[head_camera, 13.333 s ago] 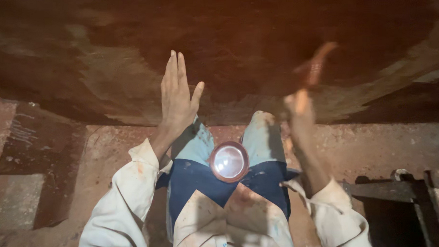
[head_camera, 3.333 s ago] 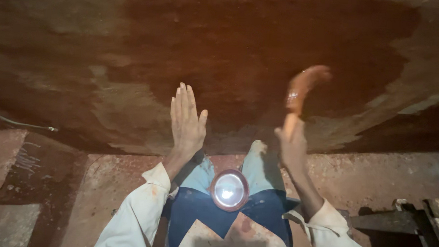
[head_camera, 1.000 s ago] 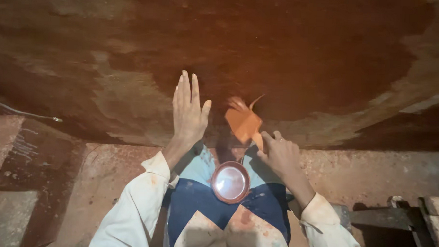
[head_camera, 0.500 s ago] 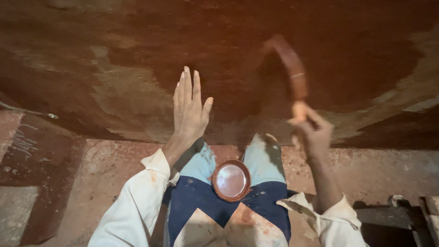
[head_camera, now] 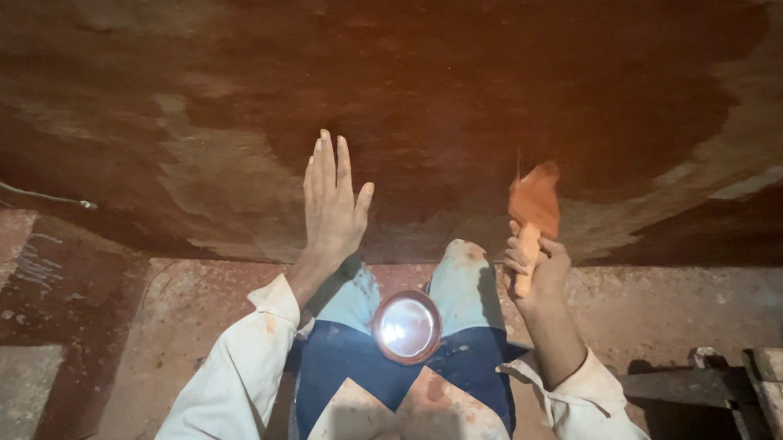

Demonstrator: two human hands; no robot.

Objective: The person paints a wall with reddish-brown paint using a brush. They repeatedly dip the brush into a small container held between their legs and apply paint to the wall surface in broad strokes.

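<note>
A round metal bowl point(head_camera: 407, 325) rests on my lap between my knees. My left hand point(head_camera: 331, 201) is flat against the curved reddish-brown wall point(head_camera: 396, 90) ahead, fingers straight and close together. My right hand point(head_camera: 536, 267) is clenched around the wooden handle of a brush point(head_camera: 532, 212), its orange-stained bristles raised near the wall; whether they touch it I cannot tell.
</note>
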